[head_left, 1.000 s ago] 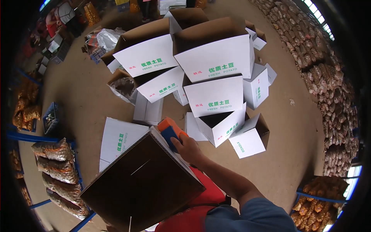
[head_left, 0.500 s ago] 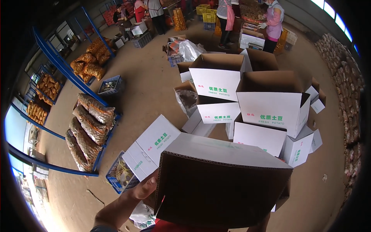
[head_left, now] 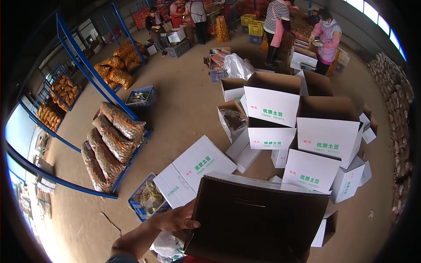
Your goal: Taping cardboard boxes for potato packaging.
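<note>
Nearest of all, an open carton [head_left: 258, 219] sat low in front of the body, its dark brown inside turned up toward the wearer and a strip of white outer wall showing along its far edge. Its long axis ran across the view from left to right, dipping slightly toward the right, with the mouth pointing at the head. The left hand [head_left: 173, 221] was at its left end, thumb over the rim against the inner board; the other fingers were largely hidden behind that wall, though the grip looked clamped on the edge. The right hand was out of view, so its fingers could not be told. Judging by the thin corrugated board and bare inside, the carton would handle as light and fairly stiff, perhaps slick on the white faces and easily creased at the corners; the two short end walls looked the best places to hold. Just beyond lay a white plastic bag [head_left: 166, 245], a blue crate [head_left: 137, 210] and a printed white panel [head_left: 193, 171], then stacked white cartons [head_left: 272, 107], filled sacks [head_left: 116, 147] on a blue rack [head_left: 76, 48], and, farthest off, co-workers [head_left: 326, 41] in aprons
</note>
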{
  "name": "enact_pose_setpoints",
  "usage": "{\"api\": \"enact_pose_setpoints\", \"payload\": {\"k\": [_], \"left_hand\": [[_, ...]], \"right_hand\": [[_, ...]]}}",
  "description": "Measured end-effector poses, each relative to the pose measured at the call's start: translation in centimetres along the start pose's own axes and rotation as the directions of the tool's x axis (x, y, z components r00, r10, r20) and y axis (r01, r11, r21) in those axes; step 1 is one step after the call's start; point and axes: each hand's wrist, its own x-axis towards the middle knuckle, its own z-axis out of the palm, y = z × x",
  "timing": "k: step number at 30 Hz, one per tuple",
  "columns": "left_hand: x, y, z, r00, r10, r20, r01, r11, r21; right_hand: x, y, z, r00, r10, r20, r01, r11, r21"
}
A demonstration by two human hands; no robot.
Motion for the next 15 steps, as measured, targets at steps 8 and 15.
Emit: {"api": "enact_pose_setpoints", "payload": {"k": [8, 15], "left_hand": [[-0.4, -4.7, -1.7, 0.999, -0.038, -0.026, 0.039, 0.996, 0.077], [1.8, -7.8, 0.9, 0.963, -0.201, -0.179, 0.153, 0.956, -0.249]], "right_hand": [[-5.7, 3.2, -1.0, 0.966, 0.203, -0.159, -0.199, 0.979, 0.042], [-10.9, -2.0, -6.3, 0.949, 0.037, -0.314, -0.024, 0.999, 0.045]]}}
